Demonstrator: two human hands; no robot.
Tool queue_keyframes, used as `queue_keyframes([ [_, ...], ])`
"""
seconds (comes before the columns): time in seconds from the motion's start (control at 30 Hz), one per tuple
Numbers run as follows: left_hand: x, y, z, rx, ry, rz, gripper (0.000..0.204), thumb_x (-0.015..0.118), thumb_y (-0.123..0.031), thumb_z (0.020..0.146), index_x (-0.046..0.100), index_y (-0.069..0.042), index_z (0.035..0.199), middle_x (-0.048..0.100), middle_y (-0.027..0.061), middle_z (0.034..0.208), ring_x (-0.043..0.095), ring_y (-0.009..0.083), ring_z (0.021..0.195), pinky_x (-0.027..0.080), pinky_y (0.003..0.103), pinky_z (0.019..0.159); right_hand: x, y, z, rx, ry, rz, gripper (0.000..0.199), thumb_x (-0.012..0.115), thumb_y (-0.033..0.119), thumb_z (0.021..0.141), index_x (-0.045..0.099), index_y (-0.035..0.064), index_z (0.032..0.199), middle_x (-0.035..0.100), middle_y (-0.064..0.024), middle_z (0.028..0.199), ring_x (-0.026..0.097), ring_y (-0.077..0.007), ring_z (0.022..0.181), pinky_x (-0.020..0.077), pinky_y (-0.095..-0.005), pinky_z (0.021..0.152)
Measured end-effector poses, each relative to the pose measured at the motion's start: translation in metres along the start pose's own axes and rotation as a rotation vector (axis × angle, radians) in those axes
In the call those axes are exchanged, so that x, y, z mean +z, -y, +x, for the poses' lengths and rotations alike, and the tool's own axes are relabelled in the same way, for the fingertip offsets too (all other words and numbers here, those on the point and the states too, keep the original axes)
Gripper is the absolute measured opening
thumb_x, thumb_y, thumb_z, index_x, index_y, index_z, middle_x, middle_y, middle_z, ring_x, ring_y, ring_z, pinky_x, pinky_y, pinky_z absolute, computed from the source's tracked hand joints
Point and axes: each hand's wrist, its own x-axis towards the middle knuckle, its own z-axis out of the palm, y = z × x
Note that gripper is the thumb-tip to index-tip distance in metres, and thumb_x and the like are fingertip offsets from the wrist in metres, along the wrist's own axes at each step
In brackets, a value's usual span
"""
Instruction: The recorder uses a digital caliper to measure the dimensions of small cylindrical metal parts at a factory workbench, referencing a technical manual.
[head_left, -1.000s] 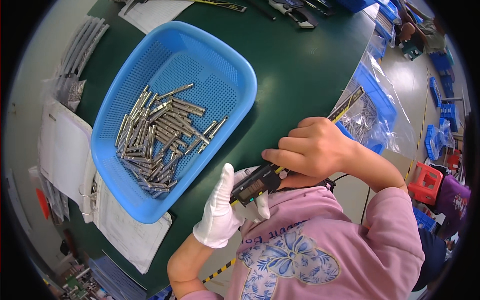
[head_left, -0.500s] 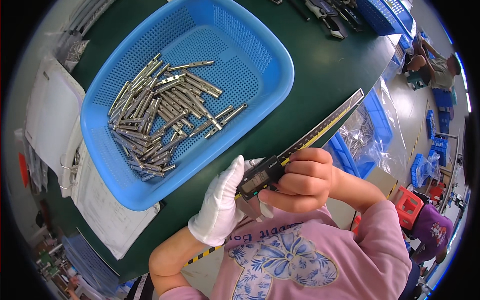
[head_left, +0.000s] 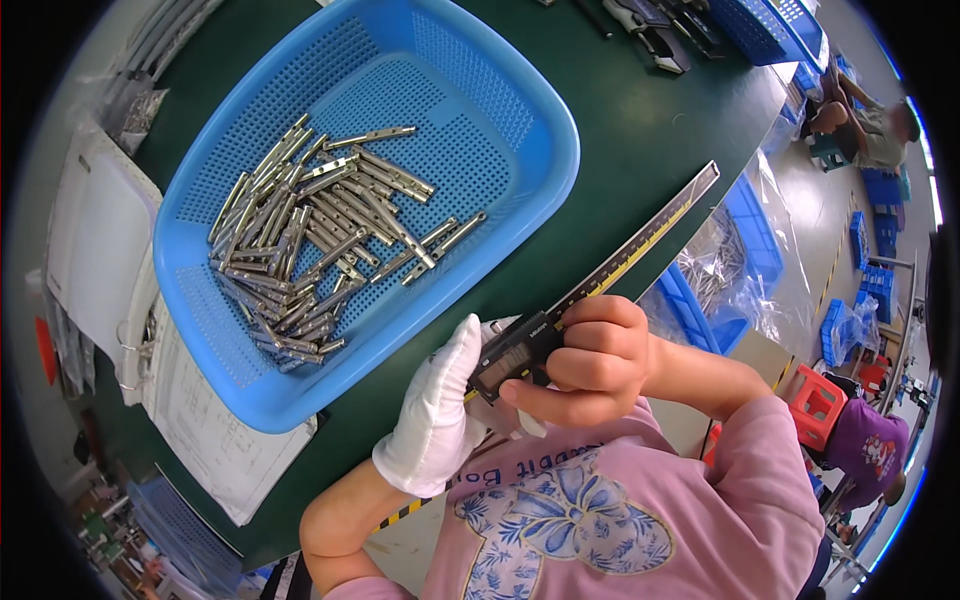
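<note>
My right hand [head_left: 597, 362], bare, is closed around the body of a digital caliper [head_left: 518, 352]. Its thumb presses at the lower edge of the caliper body beside the display, and the long scale beam slants away to the upper right. My left hand [head_left: 432, 415] wears a white glove and is closed behind the jaw end of the caliper. Whatever sits between its fingers is mostly hidden by the caliper and the glove. Beyond both hands, a blue perforated basket [head_left: 515, 225] holds a loose heap of slim metal pins [head_left: 300, 235] with holes in them.
The basket rests on a dark green table [head_left: 640, 130]. Printed sheets [head_left: 215, 450] and a binder lie left of it. At right, a blue bin [head_left: 745, 225] holds metal parts in clear plastic. Tools [head_left: 650, 30] lie at the far edge. A red stool [head_left: 815, 405] and other people are farther right.
Both hands and the caliper have shifted slightly left, and the caliper has tilted a little. My right thumb has moved left with it. The basket and its pins appear slightly shifted in view.
</note>
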Motion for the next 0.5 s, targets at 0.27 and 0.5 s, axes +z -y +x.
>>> queue_keyframes([
  [0.27,-0.0021,-0.0011,0.0004,-0.015,0.037,0.004,0.053,0.031,-0.049,0.095,0.051,-0.005,0.118,0.061,0.0068,0.094,0.06,0.0152,0.07,0.045,0.025,0.058,0.0057,-0.0026,-0.0055,-0.032,-0.058,-0.006,0.024,0.059,0.011,0.071,0.064,0.0187,0.094,0.045,0.0031,0.079,0.042,-0.0115,0.066,0.0445,-0.0256,0.063],
  [0.5,-0.0021,-0.0028,0.0001,-0.018,0.032,-0.006,0.052,0.031,-0.048,0.095,0.051,-0.005,0.118,0.061,0.0068,0.096,0.06,0.0158,0.073,0.046,0.026,0.06,0.0065,-0.0027,-0.007,-0.03,-0.056,-0.022,0.026,0.059,0.011,0.071,0.064,0.0194,0.094,0.044,0.0028,0.079,0.042,-0.0116,0.066,0.0443,-0.0256,0.063],
])
